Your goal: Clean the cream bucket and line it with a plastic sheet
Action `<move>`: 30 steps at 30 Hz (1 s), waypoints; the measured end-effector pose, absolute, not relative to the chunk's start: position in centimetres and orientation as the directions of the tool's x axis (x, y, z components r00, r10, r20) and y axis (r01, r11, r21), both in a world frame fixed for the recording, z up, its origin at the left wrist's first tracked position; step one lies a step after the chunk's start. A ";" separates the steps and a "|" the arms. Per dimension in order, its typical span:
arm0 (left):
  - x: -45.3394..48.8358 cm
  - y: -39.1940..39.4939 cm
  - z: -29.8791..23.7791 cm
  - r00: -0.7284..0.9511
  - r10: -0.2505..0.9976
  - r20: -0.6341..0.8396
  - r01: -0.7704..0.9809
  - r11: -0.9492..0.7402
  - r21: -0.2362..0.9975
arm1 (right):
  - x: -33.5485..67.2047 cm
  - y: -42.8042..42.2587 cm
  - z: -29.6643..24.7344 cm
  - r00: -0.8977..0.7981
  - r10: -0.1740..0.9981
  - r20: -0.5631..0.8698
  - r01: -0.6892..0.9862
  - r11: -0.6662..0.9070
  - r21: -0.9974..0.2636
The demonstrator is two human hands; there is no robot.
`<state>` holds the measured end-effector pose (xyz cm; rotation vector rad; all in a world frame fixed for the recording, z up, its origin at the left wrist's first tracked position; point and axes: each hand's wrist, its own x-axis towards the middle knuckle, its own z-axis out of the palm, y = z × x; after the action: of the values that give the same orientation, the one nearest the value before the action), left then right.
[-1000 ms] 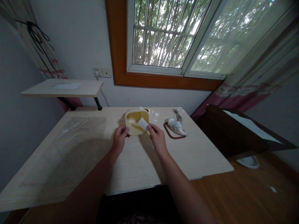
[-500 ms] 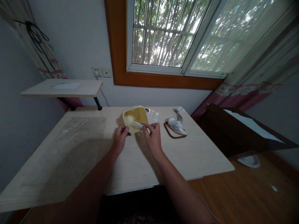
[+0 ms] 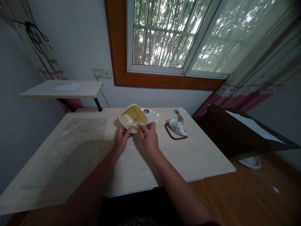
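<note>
My left hand grips the near rim of a yellow square bowl, thumb at the edge, and the bowl is tilted towards me above the table. A pale patch lies on the bowl's inner left side; I cannot make out what it is. Between the thumb and fingers of my right hand is a small white scraper, seen nearly edge-on, its tip inside the bowl near the front rim. My right fingers are close to the bowl's right edge.
A tied white plastic bag rests partly over a brown rounded frame on the table's right. A clear plastic sheet covers the left of the light wooden table. A raised shelf stands at the back left.
The bowl has turned and shifted slightly left. My right hand has moved left with the scraper, whose broad white face has turned to a thin edge.
</note>
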<state>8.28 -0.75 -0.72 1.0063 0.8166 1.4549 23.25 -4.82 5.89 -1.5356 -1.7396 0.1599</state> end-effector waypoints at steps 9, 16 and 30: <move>8.5 -1.1 0.0 0.058 0.990 0.127 -0.435 -0.089 0.896 | 23.2 -3.2 5.4 -0.077 0.822 0.564 0.797 0.390 -0.460; 7.9 -1.1 -0.2 -0.006 0.999 0.050 -0.351 -0.049 0.935 | 24.3 -2.0 4.8 -0.226 0.764 0.604 0.821 0.483 -0.305; 5.1 0.0 1.0 -0.487 0.812 0.321 0.044 -0.344 0.938 | 26.3 -1.1 6.4 -0.488 0.732 0.475 0.830 0.558 -0.006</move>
<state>5.09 -0.05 1.01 1.1451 1.3519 1.8841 26.31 -1.09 6.44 -1.2644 -2.3685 -0.3121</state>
